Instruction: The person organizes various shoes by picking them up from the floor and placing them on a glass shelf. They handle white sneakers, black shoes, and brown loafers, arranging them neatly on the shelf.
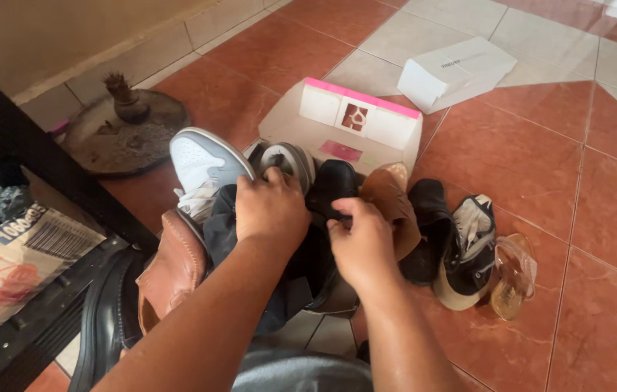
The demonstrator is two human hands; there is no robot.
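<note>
My left hand (272, 210) is closed over the top of a dark shoe (301, 254) in a pile of footwear on the tiled floor. My right hand (363, 243) pinches the edge of a black shoe (334, 185) beside it. A grey-and-white sneaker (203, 163) lies just left of my left hand, sole toward the wall. A tan shoe (388, 196) leans against the right hand's far side. A brown leather shoe (174, 268) lies under my left forearm.
An open shoebox with a pink rim (344, 120) stands behind the pile, its white lid (457, 72) farther back. A black canvas shoe (468, 250), a clear sandal (515, 272) and a black shiny shoe (108, 319) lie around. A round metal base (123, 131) sits by the wall; a black shelf frame (47, 170) at left.
</note>
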